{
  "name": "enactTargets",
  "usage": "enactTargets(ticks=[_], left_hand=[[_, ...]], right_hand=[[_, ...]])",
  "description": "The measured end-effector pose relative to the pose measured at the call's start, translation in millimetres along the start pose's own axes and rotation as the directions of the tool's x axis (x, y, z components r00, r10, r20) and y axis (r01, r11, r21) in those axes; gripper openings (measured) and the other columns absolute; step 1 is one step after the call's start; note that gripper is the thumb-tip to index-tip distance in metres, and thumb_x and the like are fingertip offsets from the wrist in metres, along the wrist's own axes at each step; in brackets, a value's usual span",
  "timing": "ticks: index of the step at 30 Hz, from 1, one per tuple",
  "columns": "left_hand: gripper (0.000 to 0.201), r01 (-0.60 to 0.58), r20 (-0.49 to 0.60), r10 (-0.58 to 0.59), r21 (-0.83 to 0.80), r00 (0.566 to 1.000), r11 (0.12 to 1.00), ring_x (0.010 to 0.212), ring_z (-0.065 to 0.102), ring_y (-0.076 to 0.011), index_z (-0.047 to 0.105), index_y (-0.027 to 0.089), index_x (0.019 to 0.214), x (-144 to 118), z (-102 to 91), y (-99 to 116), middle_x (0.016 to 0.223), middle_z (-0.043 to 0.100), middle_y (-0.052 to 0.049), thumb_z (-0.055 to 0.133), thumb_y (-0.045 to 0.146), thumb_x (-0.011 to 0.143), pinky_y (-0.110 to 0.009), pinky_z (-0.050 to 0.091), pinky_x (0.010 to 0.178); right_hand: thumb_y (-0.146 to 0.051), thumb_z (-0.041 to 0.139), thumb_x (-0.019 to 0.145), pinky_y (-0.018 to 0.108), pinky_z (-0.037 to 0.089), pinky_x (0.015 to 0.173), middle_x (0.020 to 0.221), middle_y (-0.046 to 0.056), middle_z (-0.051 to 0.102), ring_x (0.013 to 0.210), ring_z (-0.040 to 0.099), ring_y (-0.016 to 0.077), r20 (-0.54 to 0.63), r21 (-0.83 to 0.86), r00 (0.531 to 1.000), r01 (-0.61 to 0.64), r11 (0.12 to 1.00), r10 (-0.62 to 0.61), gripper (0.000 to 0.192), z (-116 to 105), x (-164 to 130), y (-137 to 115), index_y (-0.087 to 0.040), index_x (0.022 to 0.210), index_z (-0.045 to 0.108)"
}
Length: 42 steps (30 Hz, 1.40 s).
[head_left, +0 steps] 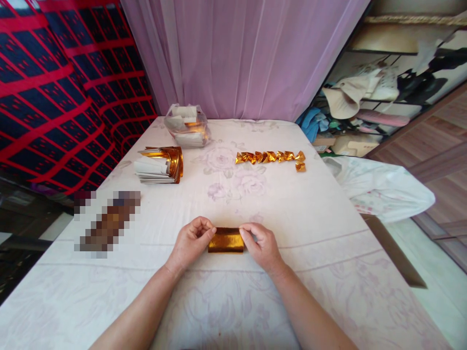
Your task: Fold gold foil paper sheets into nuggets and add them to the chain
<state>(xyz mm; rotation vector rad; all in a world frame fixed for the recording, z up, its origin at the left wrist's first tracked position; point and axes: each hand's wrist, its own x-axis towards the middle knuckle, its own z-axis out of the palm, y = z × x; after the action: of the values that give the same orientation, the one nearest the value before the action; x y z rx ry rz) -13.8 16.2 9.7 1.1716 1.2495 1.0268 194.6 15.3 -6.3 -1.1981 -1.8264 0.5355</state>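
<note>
A sheet of shiny gold foil paper (226,241) lies near the front of the table, its far edge curled or folded over. My left hand (193,240) pinches the sheet's far left corner between thumb and fingers. At the far right corner my right hand (260,243) grips it the same way. Farther off to the right runs a row of folded gold foil pieces (270,157), with a single one below the row's right end. A fanned stack of gold and white-backed paper (158,165) sits at the left.
The table wears a flowered white cloth (233,204). Behind the stack stands a clear plastic bag (188,126) of more paper. A pixelated patch (109,221) hides something at left. A purple curtain (241,58) hangs behind; a white bag (386,187) is beyond the right edge.
</note>
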Motion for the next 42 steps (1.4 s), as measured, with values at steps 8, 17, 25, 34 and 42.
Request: enactTargets(ticks=[8, 17, 25, 34, 42], left_hand=[[0.031, -0.005, -0.011, 0.006, 0.019, 1.000, 1.000, 0.055, 0.050, -0.0082, 0.056, 0.018, 0.072, 0, 0.1, 1, 0.061, 0.055, 0.005, 0.074, 0.044, 0.070, -0.019, 0.040, 0.053], [0.025, -0.045, -0.011, 0.046, 0.103, 0.999, 0.994, 0.054, 0.052, -0.0100, 0.057, 0.019, 0.073, 0, -1.9, -7, 0.061, 0.057, 0.004, 0.068, 0.041, 0.075, -0.020, 0.040, 0.053], [0.011, -0.273, 0.029, 0.356, 0.700, 0.934, 0.660, 0.076, 0.060, -0.0206, 0.066, 0.023, 0.074, 4, -7.1, -4, 0.072, 0.068, -0.002, 0.060, 0.030, 0.081, -0.033, 0.043, 0.074], [0.006, -0.237, 0.065, 0.324, 0.816, 0.944, 0.528, 0.082, 0.060, -0.0237, 0.065, 0.023, 0.085, 9, 1.0, -2, 0.077, 0.070, -0.001, 0.062, 0.026, 0.081, -0.040, 0.036, 0.085], [0.013, -0.283, 0.125, 0.338, 0.834, 0.933, 0.473, 0.087, 0.059, -0.0256, 0.066, 0.022, 0.095, 14, 7.3, -2, 0.085, 0.071, -0.005, 0.059, 0.024, 0.084, -0.041, 0.035, 0.086]], right_hand=[[-0.026, 0.050, 0.090, 0.029, 0.053, 0.072, 0.079, 0.005, 0.074, 0.075, 0.070, 0.0183, -0.001, 0.001, 1.000, -0.029, 1.000, 0.029, 0.022, 0, -1, 0, -0.023, 0.083, 0.070], [-0.024, 0.049, 0.091, 0.028, 0.052, 0.070, 0.078, 0.004, 0.074, 0.074, 0.069, 0.0171, 0.006, -0.029, 1.000, 0.008, 1.000, -0.008, 0.022, -1, 0, 0, -0.022, 0.083, 0.069], [-0.020, 0.051, 0.090, 0.030, 0.043, 0.068, 0.074, 0.003, 0.072, 0.069, 0.064, 0.0177, 0.014, -0.247, 0.999, 0.040, 0.968, -0.037, 0.022, 6, -1, 6, -0.023, 0.079, 0.070], [-0.019, 0.062, 0.083, 0.031, 0.039, 0.072, 0.073, 0.001, 0.068, 0.076, 0.060, 0.0183, -0.024, -0.336, 0.998, -0.067, 0.940, 0.062, 0.015, 10, 4, 9, -0.024, 0.071, 0.070], [-0.017, 0.067, 0.077, 0.031, 0.038, 0.072, 0.073, 0.000, 0.068, 0.076, 0.059, 0.0186, -0.050, -0.359, 0.994, -0.108, 0.927, 0.097, 0.012, 4, 13, 18, -0.025, 0.067, 0.069]])
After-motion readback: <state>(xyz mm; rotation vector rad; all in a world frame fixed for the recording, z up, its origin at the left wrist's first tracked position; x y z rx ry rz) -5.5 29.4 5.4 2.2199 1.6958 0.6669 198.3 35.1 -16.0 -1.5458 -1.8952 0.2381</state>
